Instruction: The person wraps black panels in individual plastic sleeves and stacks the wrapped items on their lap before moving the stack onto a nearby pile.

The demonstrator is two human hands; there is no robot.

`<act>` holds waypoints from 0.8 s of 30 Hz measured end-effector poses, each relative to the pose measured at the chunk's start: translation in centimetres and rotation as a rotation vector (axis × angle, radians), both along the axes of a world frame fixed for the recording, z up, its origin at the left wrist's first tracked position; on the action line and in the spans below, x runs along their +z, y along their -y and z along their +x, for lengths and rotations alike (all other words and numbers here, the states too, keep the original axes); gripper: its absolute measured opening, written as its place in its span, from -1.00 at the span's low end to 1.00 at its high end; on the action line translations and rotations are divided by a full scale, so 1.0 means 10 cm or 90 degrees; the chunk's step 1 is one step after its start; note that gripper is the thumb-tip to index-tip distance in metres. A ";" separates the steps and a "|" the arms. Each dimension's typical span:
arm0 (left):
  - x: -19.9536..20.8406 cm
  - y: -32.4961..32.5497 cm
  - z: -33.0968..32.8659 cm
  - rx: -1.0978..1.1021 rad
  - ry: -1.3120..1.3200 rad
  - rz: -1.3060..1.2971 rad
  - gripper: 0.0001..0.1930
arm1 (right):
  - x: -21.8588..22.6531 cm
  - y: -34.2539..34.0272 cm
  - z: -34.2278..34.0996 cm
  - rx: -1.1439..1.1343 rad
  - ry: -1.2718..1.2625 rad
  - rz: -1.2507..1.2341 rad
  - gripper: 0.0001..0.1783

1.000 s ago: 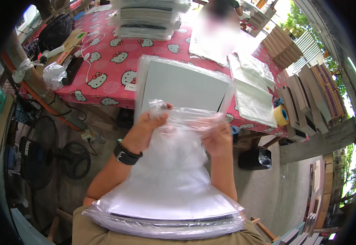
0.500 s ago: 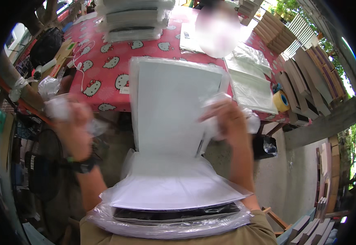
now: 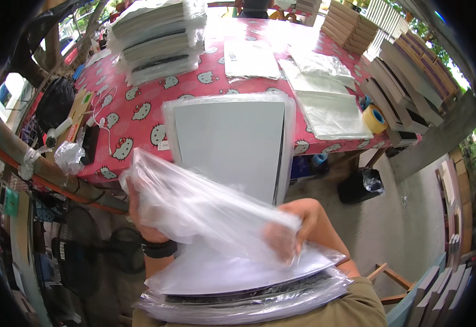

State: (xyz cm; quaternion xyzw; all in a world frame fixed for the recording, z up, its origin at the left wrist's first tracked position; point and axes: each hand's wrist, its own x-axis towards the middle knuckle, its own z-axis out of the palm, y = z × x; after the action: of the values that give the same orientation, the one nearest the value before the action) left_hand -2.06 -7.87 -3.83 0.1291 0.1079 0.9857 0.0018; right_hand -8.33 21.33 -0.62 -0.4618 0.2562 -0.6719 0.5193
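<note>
A clear plastic bag [image 3: 205,210] is stretched between my two hands over my lap. My left hand [image 3: 146,229], with a black watch on its wrist, grips the bag's left end. My right hand [image 3: 290,231] holds the bag's right end and shows through the film. Beneath them a stack of white sheets in plastic sleeves [image 3: 243,286] lies on my lap. A bagged white board [image 3: 232,144] leans from the table edge toward me, just beyond the bag.
A table with a pink cartoon-cat cloth [image 3: 140,117] holds a tall stack of bagged books [image 3: 156,41], flat plastic bags [image 3: 328,106] and a yellow tape roll [image 3: 374,119]. Wooden frames [image 3: 401,82] stand at right. A black bin [image 3: 360,185] and fans [image 3: 93,245] sit on the floor.
My hands were spread apart half a second ago with crumpled plastic in each. They have come together low over my lap, holding one bag stretched between them. The view has tilted up.
</note>
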 end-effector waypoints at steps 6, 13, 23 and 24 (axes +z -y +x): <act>-0.12 0.00 0.01 -0.054 -0.064 0.078 -0.63 | -0.11 -0.04 0.06 -0.050 0.075 -0.039 -0.70; -0.15 0.53 -0.26 -0.066 -0.077 0.039 -0.60 | -0.13 -0.02 -0.13 0.021 0.004 -0.139 -0.60; 0.48 0.16 -1.40 0.730 -0.016 -1.298 -0.68 | 0.06 -0.02 -1.37 -1.103 -0.472 0.415 -0.68; 0.47 0.21 -1.42 0.773 -0.034 -1.283 -0.71 | 0.08 0.02 -1.38 -1.117 -0.488 0.401 -0.72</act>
State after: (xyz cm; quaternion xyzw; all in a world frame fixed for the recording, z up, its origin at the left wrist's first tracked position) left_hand -16.25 -9.95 0.83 0.0173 0.8825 0.2912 -0.3689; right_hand -22.10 21.18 0.16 -0.1365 0.8213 -0.5246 -0.1777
